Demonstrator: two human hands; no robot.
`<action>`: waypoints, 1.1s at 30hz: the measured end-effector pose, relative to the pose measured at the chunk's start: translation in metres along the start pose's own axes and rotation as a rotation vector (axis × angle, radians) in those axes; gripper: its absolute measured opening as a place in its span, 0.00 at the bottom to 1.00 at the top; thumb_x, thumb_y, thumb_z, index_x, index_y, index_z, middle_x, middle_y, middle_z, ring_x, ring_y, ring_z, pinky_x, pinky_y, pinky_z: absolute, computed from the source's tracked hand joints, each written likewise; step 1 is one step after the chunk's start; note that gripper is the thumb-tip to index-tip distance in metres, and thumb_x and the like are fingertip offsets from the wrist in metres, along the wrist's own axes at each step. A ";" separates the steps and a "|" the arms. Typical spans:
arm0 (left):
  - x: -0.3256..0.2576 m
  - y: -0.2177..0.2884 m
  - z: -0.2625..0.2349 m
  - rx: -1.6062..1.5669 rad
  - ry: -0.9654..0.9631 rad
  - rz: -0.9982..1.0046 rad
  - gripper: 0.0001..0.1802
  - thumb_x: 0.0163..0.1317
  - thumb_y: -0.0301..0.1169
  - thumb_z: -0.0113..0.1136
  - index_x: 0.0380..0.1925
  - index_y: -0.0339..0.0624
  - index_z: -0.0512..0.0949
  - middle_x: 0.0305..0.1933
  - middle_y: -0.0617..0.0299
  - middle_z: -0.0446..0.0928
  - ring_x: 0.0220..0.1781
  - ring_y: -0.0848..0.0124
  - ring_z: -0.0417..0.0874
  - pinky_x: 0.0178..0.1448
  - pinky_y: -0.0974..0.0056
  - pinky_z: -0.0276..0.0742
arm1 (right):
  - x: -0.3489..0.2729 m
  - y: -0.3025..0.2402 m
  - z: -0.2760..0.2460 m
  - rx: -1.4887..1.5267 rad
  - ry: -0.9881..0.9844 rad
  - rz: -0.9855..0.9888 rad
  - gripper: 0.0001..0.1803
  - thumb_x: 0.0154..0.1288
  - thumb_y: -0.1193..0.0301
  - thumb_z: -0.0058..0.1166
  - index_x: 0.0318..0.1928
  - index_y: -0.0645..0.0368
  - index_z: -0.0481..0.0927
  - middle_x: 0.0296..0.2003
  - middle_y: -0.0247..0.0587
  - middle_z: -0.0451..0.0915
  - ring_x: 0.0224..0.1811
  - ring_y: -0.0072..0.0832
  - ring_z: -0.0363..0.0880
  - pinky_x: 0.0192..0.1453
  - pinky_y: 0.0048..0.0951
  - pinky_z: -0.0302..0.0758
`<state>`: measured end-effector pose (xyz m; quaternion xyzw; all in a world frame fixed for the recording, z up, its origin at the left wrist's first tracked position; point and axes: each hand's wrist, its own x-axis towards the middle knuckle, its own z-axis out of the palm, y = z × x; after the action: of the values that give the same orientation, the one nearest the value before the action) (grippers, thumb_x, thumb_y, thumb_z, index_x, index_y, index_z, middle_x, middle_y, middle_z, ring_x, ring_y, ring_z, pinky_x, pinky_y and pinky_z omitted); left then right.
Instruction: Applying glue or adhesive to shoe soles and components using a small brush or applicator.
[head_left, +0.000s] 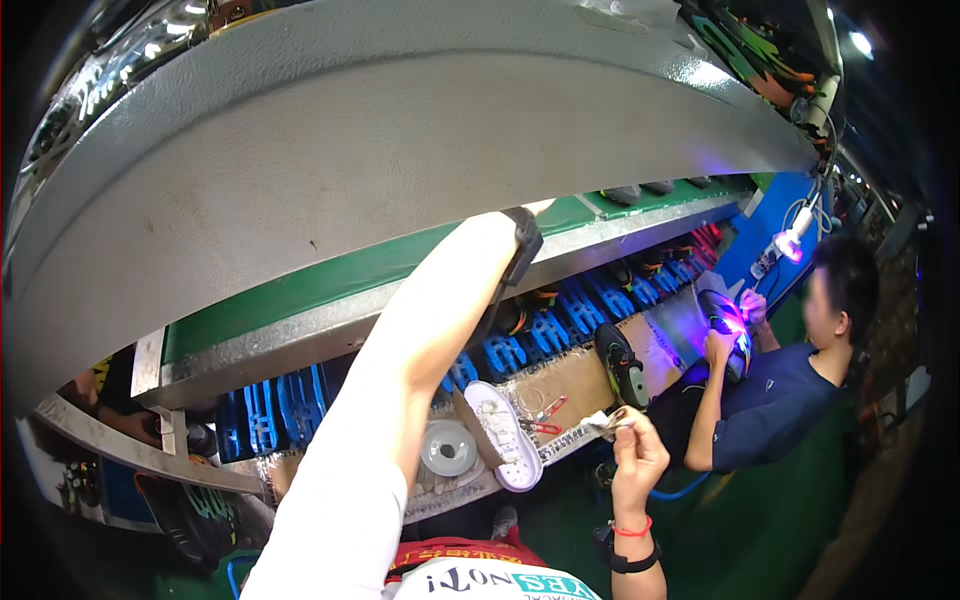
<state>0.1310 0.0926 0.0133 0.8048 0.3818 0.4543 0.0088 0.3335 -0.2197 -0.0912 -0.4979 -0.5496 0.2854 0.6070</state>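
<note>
My left arm reaches up and away beneath a grey metal panel (400,130), over a green conveyor belt (300,308). Only a sliver of my left hand (541,206) shows past the black wristband (522,245); its fingers are hidden. On the right, my right hand (640,455) is raised beside the bench, fingertips pinched on a small crumpled whitish scrap (598,424) with a darker part. Left of it lie red-handled snips (545,428), a pale lilac shoe sole (518,462) and a round translucent dish (448,448).
A black shoe (622,368) stands on the bench (550,385). Blue racks (545,335) line the space below the belt. At right, a person (780,400) holds a dark shoe (722,320) under purple light, near a lamp (790,243). More shoes (620,193) sit on the belt.
</note>
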 end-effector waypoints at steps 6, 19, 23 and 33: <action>-0.137 0.080 -0.006 -0.381 0.111 -0.066 0.27 0.53 0.26 0.59 0.53 0.38 0.65 0.41 0.58 0.65 0.30 0.75 0.67 0.34 0.70 0.69 | -0.022 0.019 0.031 -0.041 -0.265 -0.087 0.04 0.55 0.81 0.55 0.32 0.69 0.77 0.34 0.43 0.79 0.30 0.23 0.75 0.33 0.20 0.70; -0.607 0.078 -0.081 0.085 -0.253 -1.346 0.34 0.50 0.37 0.65 0.52 0.31 0.61 0.50 0.44 0.63 0.48 0.49 0.69 0.54 0.57 0.66 | -0.083 0.121 0.150 -0.581 -0.801 -0.203 0.04 0.57 0.74 0.51 0.30 0.62 0.76 0.29 0.50 0.75 0.29 0.49 0.76 0.31 0.43 0.72; -0.610 0.089 -0.077 -0.533 0.144 -1.678 0.30 0.54 0.32 0.61 0.54 0.31 0.61 0.51 0.49 0.69 0.45 0.59 0.75 0.48 0.61 0.74 | -0.091 0.156 0.169 -0.728 -0.882 -0.238 0.05 0.57 0.72 0.50 0.29 0.60 0.77 0.29 0.50 0.76 0.28 0.49 0.77 0.31 0.45 0.73; -0.542 0.122 -0.116 -2.079 0.729 -1.625 0.36 0.59 0.56 0.40 0.58 0.38 0.62 0.58 0.41 0.63 0.58 0.39 0.64 0.57 0.44 0.67 | -0.097 0.178 0.172 -0.787 -0.988 -0.206 0.07 0.56 0.71 0.51 0.29 0.60 0.79 0.29 0.50 0.77 0.31 0.47 0.77 0.35 0.43 0.73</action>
<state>-0.0407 -0.3693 -0.2672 -0.1853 0.2090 0.5801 0.7651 0.1835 -0.1956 -0.3089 -0.4376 -0.8735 0.1984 0.0782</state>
